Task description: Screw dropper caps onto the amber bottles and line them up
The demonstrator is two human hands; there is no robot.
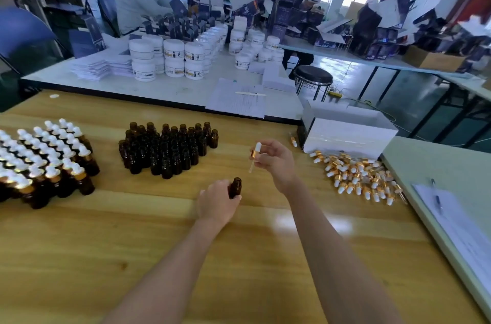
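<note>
Near the middle of the worktop (127, 238), the left grip (216, 202) is curled round the lower body of one open bottle (235, 187) and holds it upright. Whether its base rests on the wood cannot be told. The right grip (276, 161) pinches a dropper cap (255, 153) at the gold collar, white bulb uppermost, glass tube slanting down and to the left. The cap sits above and slightly beyond the bottle mouth, apart from it.

Assessment: the step in hand is feeding the tube into the neck. The tube should be brought upright before it is lowered, as a slanted entry may knock the glass tip against the rim. The collar should seat square before turning, to avoid crossed threads. Turning is best done at the collar, not the soft bulb, with the left grip keeping the bottle from spinning.

Further out, the uncapped bottles (164, 148) stand to the far left, the capped rows (45, 161) at the left edge, and the loose caps (358, 177) lie to the right. Much stock remains uncapped.
</note>
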